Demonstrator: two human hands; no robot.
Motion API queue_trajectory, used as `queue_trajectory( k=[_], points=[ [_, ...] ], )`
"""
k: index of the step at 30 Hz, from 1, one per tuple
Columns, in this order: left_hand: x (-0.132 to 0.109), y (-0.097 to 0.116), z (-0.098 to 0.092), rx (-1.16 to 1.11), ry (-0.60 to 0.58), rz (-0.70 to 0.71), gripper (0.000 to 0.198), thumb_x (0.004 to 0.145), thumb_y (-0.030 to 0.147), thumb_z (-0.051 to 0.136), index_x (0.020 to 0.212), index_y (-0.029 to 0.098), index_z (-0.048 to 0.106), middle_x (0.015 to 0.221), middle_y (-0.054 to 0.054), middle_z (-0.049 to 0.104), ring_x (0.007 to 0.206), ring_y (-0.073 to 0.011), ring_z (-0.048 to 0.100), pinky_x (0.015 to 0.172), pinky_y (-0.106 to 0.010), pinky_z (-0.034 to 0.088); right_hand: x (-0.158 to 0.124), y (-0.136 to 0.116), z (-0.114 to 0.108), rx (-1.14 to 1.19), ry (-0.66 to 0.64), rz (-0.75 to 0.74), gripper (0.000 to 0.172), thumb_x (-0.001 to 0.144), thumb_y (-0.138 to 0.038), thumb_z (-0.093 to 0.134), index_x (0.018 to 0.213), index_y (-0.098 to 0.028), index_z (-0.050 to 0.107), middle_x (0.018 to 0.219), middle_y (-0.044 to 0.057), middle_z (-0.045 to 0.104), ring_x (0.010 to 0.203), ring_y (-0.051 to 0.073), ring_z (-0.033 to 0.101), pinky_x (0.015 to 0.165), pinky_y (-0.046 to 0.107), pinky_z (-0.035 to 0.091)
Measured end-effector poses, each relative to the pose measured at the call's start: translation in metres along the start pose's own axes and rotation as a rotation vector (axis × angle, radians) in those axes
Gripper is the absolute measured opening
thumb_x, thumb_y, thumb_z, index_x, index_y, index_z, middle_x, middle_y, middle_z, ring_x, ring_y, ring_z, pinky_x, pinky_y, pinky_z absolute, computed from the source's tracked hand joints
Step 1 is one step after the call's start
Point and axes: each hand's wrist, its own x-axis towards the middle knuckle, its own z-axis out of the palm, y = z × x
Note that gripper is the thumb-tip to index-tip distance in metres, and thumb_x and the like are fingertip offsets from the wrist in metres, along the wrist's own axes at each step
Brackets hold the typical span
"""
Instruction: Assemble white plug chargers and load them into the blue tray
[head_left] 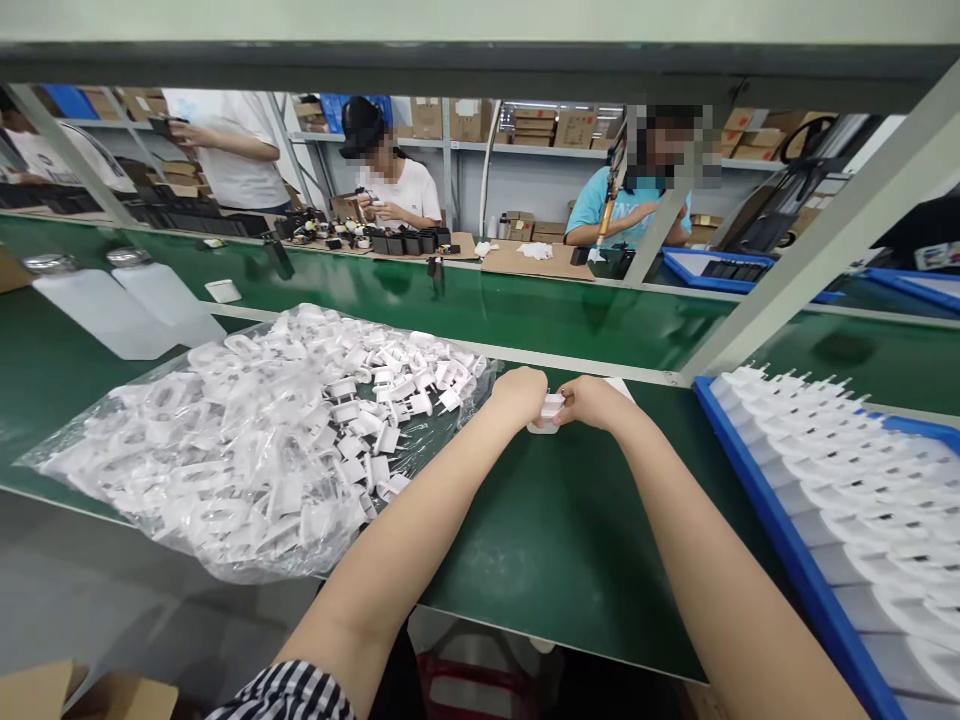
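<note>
A small white plastic plug adapter (pixel 547 414) is held between both hands above the green bench top (pixel 555 540). My left hand (pixel 523 392) grips its left side, while my right hand (pixel 590 402) pinches its right side with closed fingertips. Left of my hands, a clear plastic bag (pixel 225 440) lies spread open with a heap of loose white plug pieces (pixel 390 390) on it. On the right, a blue tray (pixel 787 545) holds rows of white plug adapters (pixel 862 470) with their pins pointing up.
Two white bottles with metal tops (pixel 150 300) stand at the back left. Shelf posts (pixel 825 210) slant down at the right, and a beam (pixel 480 60) crosses overhead. Several people (pixel 401 185) work at the bench opposite. A cardboard box (pixel 90 690) sits low at the left.
</note>
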Motion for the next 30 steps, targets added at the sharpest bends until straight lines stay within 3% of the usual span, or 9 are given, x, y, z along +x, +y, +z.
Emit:
queue_trajectory(
  k=[6,11,13,16,20,22,24,27,30],
  points=[
    [0.003,0.002,-0.011,-0.033,-0.031,0.057,0.013,0.048,0.015,0.067,0.055,0.01,0.057,0.06,-0.01,0.056,0.067,-0.0255,0.055,0.064,-0.032,0.042,0.008,-0.012,-0.001,-0.088,0.002,0.034,0.022,0.033,-0.011,0.066,0.032,-0.021,0.046,0.034,-0.003,0.039,0.045,0.017,0.047,0.045,0.029,0.032],
    [0.018,0.005,-0.01,-0.06,-0.081,0.038,0.02,0.036,0.006,0.07,0.048,0.01,0.054,0.057,-0.01,0.056,0.068,-0.0266,0.055,0.065,-0.033,0.042,0.007,-0.001,-0.003,0.1,-0.026,-0.013,0.017,0.032,-0.015,0.066,0.04,-0.022,0.052,0.038,-0.005,0.045,0.041,0.014,0.044,0.043,0.027,0.031],
    [0.019,0.006,-0.008,-0.122,-0.037,0.007,0.024,0.031,0.003,0.07,0.047,0.011,0.054,0.059,-0.009,0.057,0.072,-0.0273,0.054,0.066,-0.033,0.041,0.004,0.005,-0.001,0.18,-0.025,-0.052,0.014,0.036,-0.019,0.065,0.042,-0.022,0.053,0.037,-0.006,0.044,0.041,0.013,0.043,0.043,0.026,0.031],
    [0.01,0.007,-0.003,-0.201,0.073,-0.051,0.023,0.035,0.003,0.069,0.054,0.011,0.057,0.068,-0.011,0.059,0.075,-0.0269,0.054,0.067,-0.032,0.041,-0.005,0.011,0.009,0.232,-0.002,-0.119,0.012,0.045,-0.029,0.06,0.051,-0.02,0.054,0.042,-0.006,0.047,0.047,0.014,0.047,0.046,0.025,0.035],
    [-0.011,0.0,0.009,-0.231,0.12,-0.079,0.023,0.048,0.01,0.065,0.07,0.011,0.06,0.08,-0.014,0.058,0.077,-0.0269,0.053,0.066,-0.033,0.041,-0.013,0.016,0.036,0.581,0.079,-0.239,0.029,0.054,-0.038,0.054,0.076,-0.019,0.055,0.069,-0.001,0.058,0.066,0.016,0.053,0.061,0.029,0.042],
    [-0.021,-0.01,0.014,-0.242,0.149,-0.064,0.025,0.053,0.011,0.061,0.078,0.014,0.06,0.085,-0.013,0.057,0.08,-0.0267,0.052,0.068,-0.033,0.041,-0.015,0.02,0.045,0.697,0.126,-0.212,0.034,0.053,-0.037,0.055,0.082,-0.019,0.054,0.078,0.001,0.058,0.072,0.018,0.053,0.066,0.031,0.042],
    [-0.03,-0.025,0.016,-0.244,0.256,-0.067,0.028,0.059,0.009,0.054,0.085,0.018,0.059,0.092,-0.01,0.054,0.087,-0.0247,0.049,0.071,-0.031,0.039,-0.016,0.028,0.047,0.693,0.166,-0.128,0.035,0.053,-0.034,0.055,0.085,-0.019,0.053,0.081,0.002,0.058,0.074,0.019,0.053,0.068,0.033,0.041],
    [-0.042,-0.053,0.01,-0.227,0.459,-0.27,0.031,0.063,0.006,0.045,0.089,0.019,0.056,0.1,-0.009,0.05,0.094,-0.0227,0.044,0.072,-0.029,0.038,-0.017,0.044,0.041,0.639,0.256,-0.01,0.031,0.054,-0.033,0.054,0.082,-0.02,0.053,0.078,0.002,0.058,0.073,0.02,0.054,0.07,0.036,0.04],
    [-0.047,-0.077,0.003,-0.237,0.407,-0.58,0.031,0.062,0.007,0.046,0.091,0.014,0.054,0.1,-0.014,0.048,0.094,-0.0263,0.043,0.068,-0.031,0.038,-0.018,0.058,0.034,0.58,0.305,0.06,0.028,0.053,-0.033,0.055,0.078,-0.02,0.053,0.071,0.002,0.058,0.071,0.022,0.054,0.069,0.039,0.039]
  ],
)
